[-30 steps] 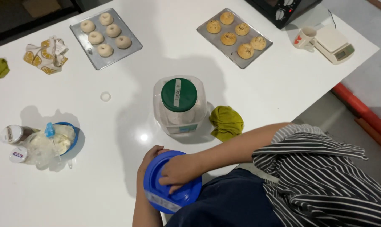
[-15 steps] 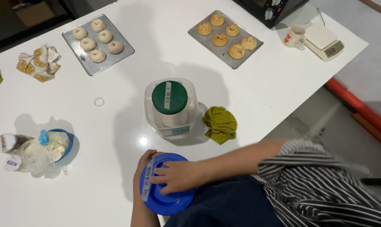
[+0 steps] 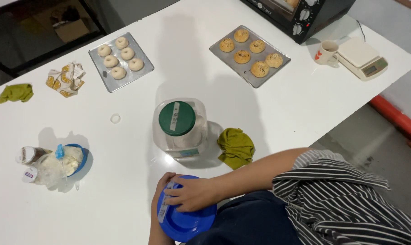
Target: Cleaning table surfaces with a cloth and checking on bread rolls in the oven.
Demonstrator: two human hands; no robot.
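A round container with a blue lid (image 3: 183, 222) sits at the near edge of the white table (image 3: 278, 113). My right hand (image 3: 189, 194) lies flat across the lid, fingers curled over its left side by a white label. My left hand (image 3: 160, 190) presses against the container's left side, mostly hidden behind it. Just beyond stands a big clear jar with a green lid (image 3: 180, 127), and a crumpled green cloth (image 3: 236, 146) lies to its right.
At the back sit a tray of pale dough rounds (image 3: 120, 60) and a tray of baked buns (image 3: 250, 53), a black oven (image 3: 300, 11), a mug (image 3: 325, 51) and a white scale (image 3: 360, 56). Left: a blue bowl under plastic (image 3: 64, 162), small jars, another green cloth (image 3: 15, 92).
The view has shifted, so everything sits lower and more to the right in frame. My hands stay on the blue-lidded container; the right hand's fingers have crept further left over the lid.
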